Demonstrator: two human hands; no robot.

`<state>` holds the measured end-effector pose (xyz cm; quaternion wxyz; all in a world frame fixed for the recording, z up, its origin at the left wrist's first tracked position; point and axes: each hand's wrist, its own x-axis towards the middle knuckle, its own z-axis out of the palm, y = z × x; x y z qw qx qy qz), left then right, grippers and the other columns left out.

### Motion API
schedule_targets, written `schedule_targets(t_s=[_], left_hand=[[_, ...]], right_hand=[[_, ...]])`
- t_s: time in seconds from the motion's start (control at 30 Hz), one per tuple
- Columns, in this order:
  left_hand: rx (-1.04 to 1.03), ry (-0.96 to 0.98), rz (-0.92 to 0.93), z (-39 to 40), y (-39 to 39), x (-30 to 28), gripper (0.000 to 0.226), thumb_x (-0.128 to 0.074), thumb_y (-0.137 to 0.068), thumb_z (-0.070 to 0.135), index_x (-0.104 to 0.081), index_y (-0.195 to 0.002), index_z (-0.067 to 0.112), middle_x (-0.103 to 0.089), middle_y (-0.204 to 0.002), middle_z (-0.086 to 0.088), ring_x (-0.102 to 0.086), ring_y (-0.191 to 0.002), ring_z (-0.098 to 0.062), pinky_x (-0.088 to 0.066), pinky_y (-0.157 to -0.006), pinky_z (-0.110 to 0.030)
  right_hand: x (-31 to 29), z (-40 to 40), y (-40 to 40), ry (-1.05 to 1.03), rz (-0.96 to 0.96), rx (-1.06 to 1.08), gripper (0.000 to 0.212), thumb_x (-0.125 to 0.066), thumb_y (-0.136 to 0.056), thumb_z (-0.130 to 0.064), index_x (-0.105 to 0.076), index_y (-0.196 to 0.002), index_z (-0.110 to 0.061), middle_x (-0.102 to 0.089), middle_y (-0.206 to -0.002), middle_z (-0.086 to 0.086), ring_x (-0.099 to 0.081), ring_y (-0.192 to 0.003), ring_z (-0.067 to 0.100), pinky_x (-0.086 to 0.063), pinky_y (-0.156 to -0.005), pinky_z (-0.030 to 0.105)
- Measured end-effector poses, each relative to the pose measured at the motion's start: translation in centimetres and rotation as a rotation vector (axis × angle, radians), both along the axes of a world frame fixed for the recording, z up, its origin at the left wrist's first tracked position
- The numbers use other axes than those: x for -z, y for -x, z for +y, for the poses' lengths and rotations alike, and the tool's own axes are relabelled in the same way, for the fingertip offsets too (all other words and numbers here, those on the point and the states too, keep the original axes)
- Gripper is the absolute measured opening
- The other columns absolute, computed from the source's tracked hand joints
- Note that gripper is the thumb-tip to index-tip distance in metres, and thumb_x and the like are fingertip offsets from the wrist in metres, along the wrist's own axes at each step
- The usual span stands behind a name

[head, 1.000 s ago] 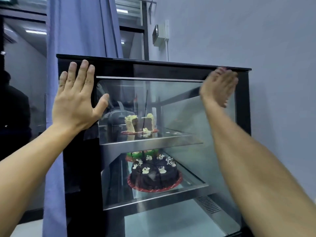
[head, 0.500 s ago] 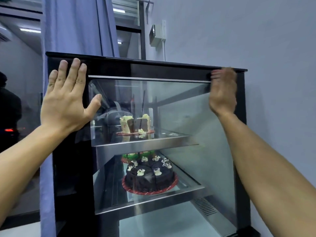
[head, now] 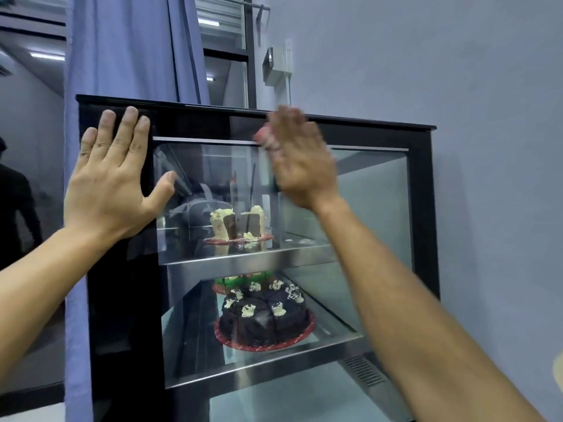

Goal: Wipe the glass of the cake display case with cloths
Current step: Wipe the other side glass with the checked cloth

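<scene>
The black-framed cake display case (head: 422, 208) stands in front of me, its glass front (head: 371, 214) showing two steel shelves. Cake slices (head: 237, 222) sit on the upper shelf and a round chocolate cake (head: 263, 319) on the lower. My left hand (head: 112, 175) lies flat, fingers spread, against the case's upper left frame, thumb on the glass. My right hand (head: 300, 159) is blurred, fingers straight, against the top middle of the glass. A bit of pinkish material shows at its fingertips; I cannot tell whether it is a cloth.
A blue curtain (head: 128, 47) hangs behind the case on the left. A grey wall (head: 457, 56) with a small white box (head: 275, 65) is on the right. A dark-clothed person (head: 15, 202) stands at the far left.
My right hand has swept left along the top of the glass, from the upper right corner to the middle. My left hand stays pressed on the left frame.
</scene>
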<state>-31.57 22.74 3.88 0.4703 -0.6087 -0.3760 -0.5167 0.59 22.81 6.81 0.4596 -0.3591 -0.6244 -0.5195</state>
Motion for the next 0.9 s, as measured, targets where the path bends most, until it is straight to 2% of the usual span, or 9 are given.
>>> schedule_targets(t_s=[0.27,0.43,0.53,0.6,0.67,0.73,0.77,0.83,0.9], left_hand=[[-0.01,-0.017,-0.004,0.2,-0.1,0.0,0.09,-0.04,-0.093,0.06,-0.021,-0.164,0.007,-0.015,-0.172,-0.011,-0.003,-0.16,-0.027,-0.002,-0.13,-0.044],[-0.019,0.001,0.001,0.0,-0.2,0.0,0.091,-0.038,-0.094,0.062,-0.019,-0.164,0.007,-0.012,-0.173,-0.01,-0.002,-0.161,-0.028,-0.002,-0.131,-0.047],[-0.018,0.009,0.011,-0.2,-0.3,0.0,0.092,-0.038,-0.094,0.062,-0.018,-0.164,0.006,-0.01,-0.173,-0.011,-0.001,-0.161,-0.029,0.0,-0.13,-0.046],[-0.02,0.012,0.009,-0.2,-0.4,0.0,0.091,-0.037,-0.095,0.062,-0.017,-0.164,0.006,-0.01,-0.173,-0.011,-0.001,-0.161,-0.029,0.001,-0.13,-0.045],[-0.009,0.011,0.012,0.0,-0.2,0.0,0.087,-0.035,-0.097,0.06,-0.017,-0.165,0.008,-0.01,-0.173,-0.01,0.0,-0.161,-0.028,0.0,-0.13,-0.045],[0.019,0.01,0.009,0.1,0.0,0.0,0.078,-0.03,-0.102,0.054,-0.019,-0.165,0.009,-0.011,-0.173,-0.011,0.0,-0.16,-0.026,0.002,-0.13,-0.043],[0.027,0.011,0.013,0.1,0.2,0.0,0.074,-0.028,-0.104,0.05,-0.019,-0.165,0.009,-0.012,-0.173,-0.011,0.0,-0.16,-0.024,0.003,-0.13,-0.041],[0.03,0.014,0.017,0.1,0.4,0.0,0.069,-0.026,-0.105,0.044,-0.02,-0.164,0.009,-0.013,-0.173,-0.011,0.0,-0.159,-0.022,0.005,-0.129,-0.038],[0.021,0.015,0.013,0.0,0.3,0.0,0.068,-0.027,-0.105,0.042,-0.021,-0.165,0.01,-0.013,-0.173,-0.01,-0.002,-0.16,-0.025,0.003,-0.13,-0.04]], right_hand=[[0.1,-0.5,-16.7,0.25,0.852,-0.084,0.063,-0.021,-0.111,-0.041,-0.002,-0.165,-0.014,0.005,-0.173,0.002,0.007,-0.16,0.018,0.003,-0.13,0.039],[0.1,-0.4,-18.5,0.26,1.202,-0.063,0.062,-0.019,-0.111,-0.038,-0.002,-0.165,-0.012,0.002,-0.174,0.004,0.003,-0.16,0.022,0.003,-0.129,0.038],[1.1,-0.6,-14.7,0.191,1.427,-0.085,0.061,-0.018,-0.111,-0.035,-0.005,-0.165,-0.009,-0.001,-0.173,0.008,0.001,-0.16,0.023,0.004,-0.128,0.037],[1.2,-1.0,-7.6,0.072,1.33,-0.143,0.061,-0.019,-0.11,-0.035,-0.017,-0.163,-0.005,-0.01,-0.172,0.012,-0.006,-0.16,0.024,0.003,-0.129,0.037],[2.3,-1.0,1.8,-0.093,0.862,-0.19,0.06,-0.029,-0.108,-0.031,-0.027,-0.16,-0.001,-0.019,-0.17,0.015,-0.014,-0.159,0.028,-0.006,-0.129,0.044],[4.6,-0.7,10.3,-0.033,0.313,-0.13,0.062,-0.034,-0.109,-0.03,-0.02,-0.162,-0.001,-0.01,-0.171,0.016,-0.006,-0.16,0.029,-0.009,-0.129,0.048],[5.5,-0.9,12.6,0.039,0.141,-0.115,0.064,-0.035,-0.109,-0.031,-0.017,-0.163,-0.002,-0.007,-0.172,0.016,-0.003,-0.16,0.029,-0.008,-0.129,0.048],[5.4,-1.0,11.0,0.08,-0.001,-0.123,0.063,-0.036,-0.109,-0.032,-0.019,-0.162,-0.003,-0.009,-0.172,0.015,-0.006,-0.16,0.028,-0.011,-0.129,0.048],[4.6,-0.2,3.7,0.055,0.138,-0.154,0.058,-0.032,-0.11,-0.03,-0.026,-0.16,-0.002,-0.017,-0.17,0.014,-0.014,-0.159,0.029,-0.013,-0.129,0.048]])
